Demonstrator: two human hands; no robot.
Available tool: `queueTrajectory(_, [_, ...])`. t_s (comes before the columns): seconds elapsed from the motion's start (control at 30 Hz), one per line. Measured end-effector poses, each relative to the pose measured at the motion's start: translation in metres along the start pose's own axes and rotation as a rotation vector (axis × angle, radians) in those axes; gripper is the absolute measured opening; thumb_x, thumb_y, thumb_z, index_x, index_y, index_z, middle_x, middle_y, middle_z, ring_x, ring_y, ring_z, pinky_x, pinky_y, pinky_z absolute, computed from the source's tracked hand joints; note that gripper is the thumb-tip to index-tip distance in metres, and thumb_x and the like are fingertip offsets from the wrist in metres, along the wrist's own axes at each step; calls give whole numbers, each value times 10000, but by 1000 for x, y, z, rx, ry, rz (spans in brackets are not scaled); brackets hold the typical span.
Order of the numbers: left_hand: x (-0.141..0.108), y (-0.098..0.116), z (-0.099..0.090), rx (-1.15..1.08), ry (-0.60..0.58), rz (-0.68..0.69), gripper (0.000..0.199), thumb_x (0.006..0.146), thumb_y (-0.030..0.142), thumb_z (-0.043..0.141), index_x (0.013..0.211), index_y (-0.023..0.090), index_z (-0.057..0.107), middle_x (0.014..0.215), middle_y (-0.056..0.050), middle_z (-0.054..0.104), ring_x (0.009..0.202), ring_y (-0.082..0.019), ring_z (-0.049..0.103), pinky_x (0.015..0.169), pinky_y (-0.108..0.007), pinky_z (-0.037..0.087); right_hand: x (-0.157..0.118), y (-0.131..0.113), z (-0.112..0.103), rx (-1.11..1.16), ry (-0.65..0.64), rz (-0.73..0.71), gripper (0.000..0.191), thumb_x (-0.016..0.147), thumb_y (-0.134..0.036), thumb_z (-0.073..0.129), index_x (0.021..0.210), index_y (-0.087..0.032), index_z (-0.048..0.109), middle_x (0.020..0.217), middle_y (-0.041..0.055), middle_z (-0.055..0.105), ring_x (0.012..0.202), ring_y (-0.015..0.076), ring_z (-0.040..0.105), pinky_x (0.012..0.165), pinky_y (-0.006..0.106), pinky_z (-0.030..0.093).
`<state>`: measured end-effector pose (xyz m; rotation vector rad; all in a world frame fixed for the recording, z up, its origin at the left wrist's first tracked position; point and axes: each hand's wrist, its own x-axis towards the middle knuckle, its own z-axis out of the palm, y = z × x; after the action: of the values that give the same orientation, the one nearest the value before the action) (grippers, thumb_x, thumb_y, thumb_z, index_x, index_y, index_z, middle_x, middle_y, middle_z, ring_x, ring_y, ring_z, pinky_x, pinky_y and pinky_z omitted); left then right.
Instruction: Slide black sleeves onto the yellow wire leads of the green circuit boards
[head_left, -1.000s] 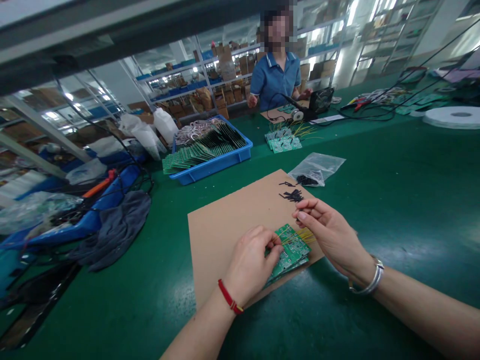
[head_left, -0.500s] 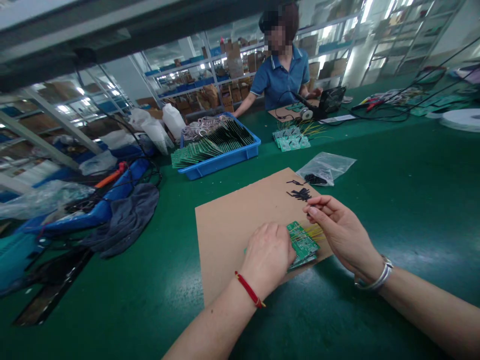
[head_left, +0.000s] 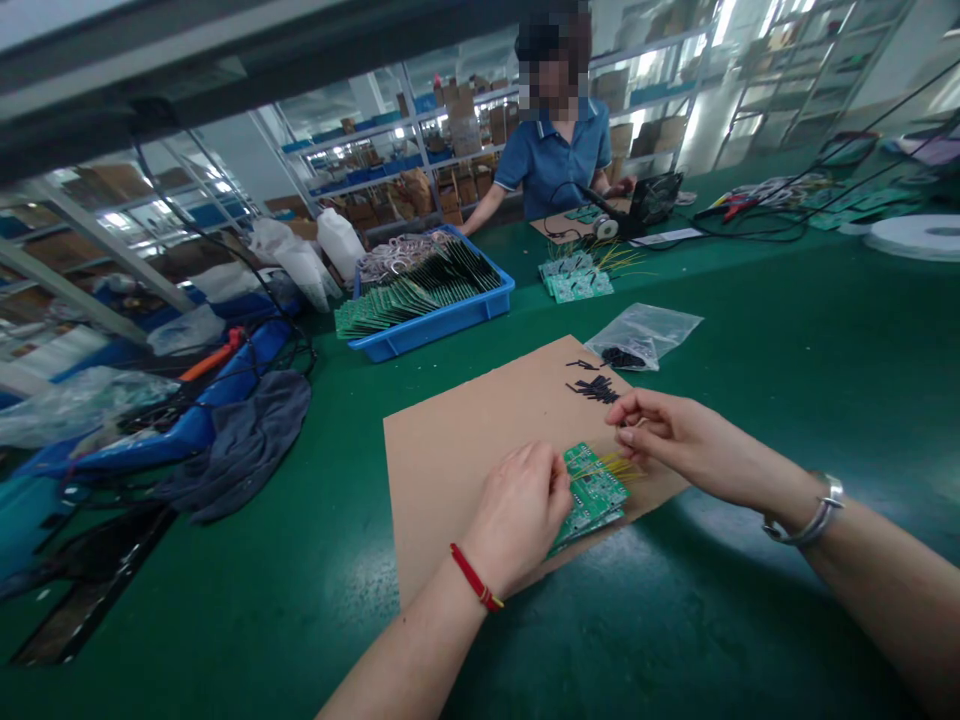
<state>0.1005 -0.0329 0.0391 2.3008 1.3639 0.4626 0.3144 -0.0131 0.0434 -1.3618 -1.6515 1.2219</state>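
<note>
A small stack of green circuit boards [head_left: 592, 497] lies on a brown cardboard sheet [head_left: 457, 480], with yellow wires [head_left: 619, 467] fanning from its right side. My left hand [head_left: 517, 520] grips the stack's left edge, its fingertips among the wires. My right hand [head_left: 667, 435] hovers just above the wires with thumb and fingers pinched together; anything tiny between them is hidden. A little beyond it, several short black tubes [head_left: 596, 390] lie on the cardboard. A clear plastic bag [head_left: 637, 335] holding more black pieces touches the sheet's far corner.
A co-worker in a blue polo shirt [head_left: 551, 160] sits across the green bench near a soldering fan [head_left: 652, 200]. Wired boards [head_left: 576, 282] lie nearer. A blue tray [head_left: 420, 342] holds many boards. Grey cloth [head_left: 240, 445] and blue bags lie left.
My right hand has drawn back to the right, with the forearm straighter. My left hand remains on the boards. The whole view has shifted slightly.
</note>
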Motion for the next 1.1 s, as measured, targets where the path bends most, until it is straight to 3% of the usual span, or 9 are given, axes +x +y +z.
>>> queueTrajectory(0.1, [-1, -3, 2, -73, 20, 33, 37, 860, 216, 555, 845, 183, 548, 796, 6, 573, 767, -155, 534, 661, -276, 381, -5, -2, -2, -209, -104, 33, 111, 814, -220, 510, 899, -202, 579, 767, 27, 638, 726, 175, 616, 666, 304, 474])
queueTrajectory(0.27, [-1, -3, 5, -105, 46, 39, 80, 880, 204, 539, 814, 183, 579, 788, 7, 573, 775, -147, 534, 665, -268, 379, -10, -11, 1, -551, -155, -4, 229, 860, -152, 360, 782, -201, 569, 750, 30, 638, 713, 175, 577, 660, 299, 403])
queueTrajectory(0.5, [0, -4, 7, -105, 55, 31, 86, 881, 201, 543, 808, 180, 583, 782, 7, 570, 768, -146, 529, 665, -272, 374, -11, -11, 6, -614, -173, 36, 238, 861, -373, 490, 738, -200, 597, 681, 33, 636, 639, 173, 556, 546, 267, 333])
queueTrajectory(0.7, [-2, -2, 5, -132, 75, 40, 58, 868, 189, 564, 823, 180, 600, 789, 9, 571, 778, -140, 536, 687, -269, 380, -13, -13, 10, -403, -118, -80, 209, 883, -349, 478, 774, -200, 576, 618, -20, 563, 574, 123, 492, 540, 246, 315])
queueTrajectory(0.87, [-5, -2, -9, -255, 59, 52, 144, 901, 225, 522, 824, 187, 638, 812, -2, 610, 791, -137, 558, 709, -266, 398, -16, -13, 23, -62, -93, -152, 185, 889, -364, 475, 816, -200, 519, 605, -46, 427, 544, 106, 378, 508, 242, 278])
queueTrajectory(1.0, [-4, -10, -23, -524, -7, -89, 212, 908, 297, 498, 887, 185, 677, 800, -22, 655, 718, -134, 572, 645, -257, 428, -14, -10, 30, 355, 7, -114, 79, 881, -284, 423, 890, -213, 455, 652, -46, 348, 562, 112, 312, 525, 252, 291])
queueTrajectory(1.1, [-3, -15, -24, -829, -55, -204, 214, 877, 280, 527, 978, 144, 658, 818, -43, 665, 645, -103, 561, 615, -239, 454, -11, -10, 32, 628, 35, -7, 24, 841, -228, 423, 838, -211, 440, 647, -50, 304, 544, 106, 268, 507, 252, 266])
